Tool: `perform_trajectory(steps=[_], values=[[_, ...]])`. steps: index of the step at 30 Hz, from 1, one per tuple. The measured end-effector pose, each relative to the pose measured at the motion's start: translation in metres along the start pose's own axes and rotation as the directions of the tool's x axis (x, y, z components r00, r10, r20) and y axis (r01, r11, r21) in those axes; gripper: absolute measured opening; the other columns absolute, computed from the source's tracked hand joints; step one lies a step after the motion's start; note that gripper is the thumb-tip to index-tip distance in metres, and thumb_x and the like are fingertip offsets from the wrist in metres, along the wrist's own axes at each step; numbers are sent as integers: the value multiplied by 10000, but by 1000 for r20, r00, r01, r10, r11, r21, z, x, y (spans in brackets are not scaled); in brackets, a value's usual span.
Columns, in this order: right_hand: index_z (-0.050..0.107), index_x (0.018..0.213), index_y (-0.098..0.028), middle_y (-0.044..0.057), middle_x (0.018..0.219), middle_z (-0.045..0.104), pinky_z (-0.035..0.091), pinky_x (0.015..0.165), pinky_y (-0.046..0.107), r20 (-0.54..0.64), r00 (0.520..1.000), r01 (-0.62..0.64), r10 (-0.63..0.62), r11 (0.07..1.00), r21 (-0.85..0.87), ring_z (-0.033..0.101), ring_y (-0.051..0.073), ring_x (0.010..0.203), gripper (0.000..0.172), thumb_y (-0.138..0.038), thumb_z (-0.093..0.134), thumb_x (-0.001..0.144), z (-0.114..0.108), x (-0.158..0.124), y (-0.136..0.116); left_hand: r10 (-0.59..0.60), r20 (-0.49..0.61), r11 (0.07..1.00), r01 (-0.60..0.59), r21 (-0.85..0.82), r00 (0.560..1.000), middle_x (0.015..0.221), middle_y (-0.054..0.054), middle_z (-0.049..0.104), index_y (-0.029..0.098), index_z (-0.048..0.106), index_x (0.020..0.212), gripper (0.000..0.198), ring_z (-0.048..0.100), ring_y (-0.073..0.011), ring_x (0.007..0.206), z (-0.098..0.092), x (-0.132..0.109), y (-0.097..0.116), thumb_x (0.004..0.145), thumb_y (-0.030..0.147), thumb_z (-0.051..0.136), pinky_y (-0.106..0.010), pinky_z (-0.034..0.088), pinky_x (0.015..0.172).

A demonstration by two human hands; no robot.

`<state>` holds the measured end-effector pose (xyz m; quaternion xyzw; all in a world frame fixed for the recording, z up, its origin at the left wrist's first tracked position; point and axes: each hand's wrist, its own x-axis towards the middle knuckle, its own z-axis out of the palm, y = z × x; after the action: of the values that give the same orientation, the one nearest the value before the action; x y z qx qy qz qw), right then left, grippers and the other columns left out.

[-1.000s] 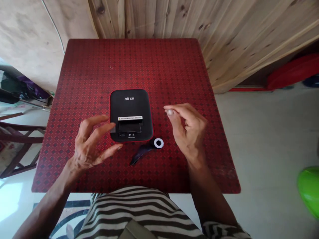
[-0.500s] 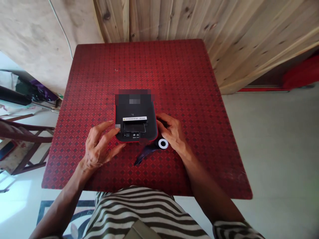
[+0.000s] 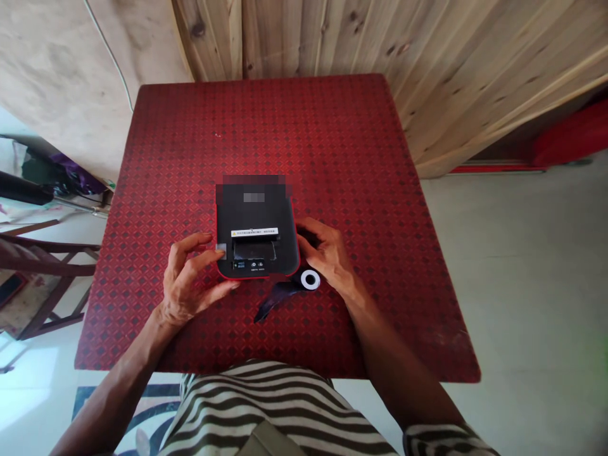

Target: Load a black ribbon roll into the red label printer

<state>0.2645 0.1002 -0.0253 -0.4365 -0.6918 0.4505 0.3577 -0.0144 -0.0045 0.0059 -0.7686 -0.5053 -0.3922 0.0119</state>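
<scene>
A black box-shaped device with a red edge (image 3: 256,215) sits on the red patterned table (image 3: 332,139). A white label strip crosses its top above a dark slot. My left hand (image 3: 187,278) is at its left front corner, fingers apart, the index fingertip touching a small grey patch there. Against the right side rests my right hand (image 3: 327,250), its fingers bent and their tips partly hidden. Just below that hand lies a small roll with a white ring face (image 3: 310,279), a dark strip (image 3: 278,297) trailing from it toward the front left.
Wooden boards (image 3: 304,38) stand behind the table's far edge. At the left are a dark wooden chair (image 3: 47,272) and a black pole-like object (image 3: 23,188). Something red (image 3: 570,139) lies at the far right.
The view has shifted slightly, so the device and table appear a little lower and to the left. Both hands keep nearly the same places at the device.
</scene>
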Motion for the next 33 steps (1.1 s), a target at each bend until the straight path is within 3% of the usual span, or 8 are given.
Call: perform_trajectory(steps=[8, 12, 16, 18, 21, 24, 28, 33], values=[[806, 1133, -247, 60, 1110, 829, 596, 855, 356, -4, 1000, -11, 11, 1000, 8, 776, 208, 975, 233, -362, 654, 998, 1, -1, 2, -47, -3, 998, 47, -42, 999, 1325, -122, 634, 242, 644, 1240, 488, 695, -245, 1172, 5, 1, -1, 874, 486, 855, -388, 675, 903], [812, 1133, -259, 53, 1111, 837, 613, 868, 364, -10, 1000, 9, -9, 1000, -11, 791, 211, 989, 226, -337, 639, 1011, -1, -1, 0, -25, -24, 1000, 25, -16, 999, 1274, -122, 658, 248, 605, 1325, 531, 700, -247, 1148, 7, -3, 0, 900, 472, 831, -404, 660, 929], [809, 1094, -251, 42, 1044, 841, 624, 855, 365, -165, 967, 163, -196, 967, -194, 788, 197, 934, 162, -294, 674, 1016, -13, 4, -26, 9, -46, 1000, -8, 21, 999, 1275, -133, 671, 247, 560, 1418, 608, 701, -260, 1139, 12, -8, 1, 906, 444, 822, -421, 655, 943], [801, 1082, -232, 48, 1034, 836, 625, 860, 357, -89, 924, 324, -373, 883, -340, 772, 188, 925, 139, -245, 674, 1026, -15, 11, -48, 23, -51, 1000, -22, 15, 998, 1295, -138, 666, 251, 547, 1436, 630, 699, -265, 1157, 14, -10, 0, 898, 415, 830, -423, 654, 953], [787, 1035, -180, 76, 1032, 821, 610, 890, 355, 214, 840, 528, -498, 661, -533, 733, 198, 941, 171, -150, 619, 1046, -6, 27, -79, 35, -54, 999, -35, 7, 998, 1313, -156, 655, 232, 522, 1479, 690, 692, -270, 1186, 16, -12, -2, 888, 384, 843, -412, 654, 964], [769, 1015, -139, 99, 1018, 800, 585, 919, 358, 458, 812, 584, -363, 506, -634, 714, 223, 998, 161, -98, 614, 1034, 17, 47, -98, 32, -38, 999, -32, 17, 999, 1317, -161, 652, 225, 508, 1513, 723, 692, -265, 1182, 17, -13, -2, 892, 388, 840, -396, 657, 961], [765, 1074, -103, 147, 1067, 797, 573, 858, 364, 511, 848, 514, -139, 450, -731, 750, 259, 1023, 162, -49, 631, 1001, 41, 68, -105, 12, -33, 1000, -11, 20, 999, 1310, -152, 658, 246, 487, 1537, 715, 698, -266, 1184, 18, -15, -2, 919, 417, 805, -403, 660, 972], [787, 1008, -112, 160, 1022, 819, 549, 721, 357, 585, 810, 529, -30, 467, -709, 785, 270, 899, 194, -4, 636, 951, 41, 84, -103, 3, -20, 1000, -2, 19, 1000, 1329, -158, 656, 241, 481, 1540, 719, 690, -267, 1216, 18, -16, -1, 920, 399, 808, -407, 655, 1001]])
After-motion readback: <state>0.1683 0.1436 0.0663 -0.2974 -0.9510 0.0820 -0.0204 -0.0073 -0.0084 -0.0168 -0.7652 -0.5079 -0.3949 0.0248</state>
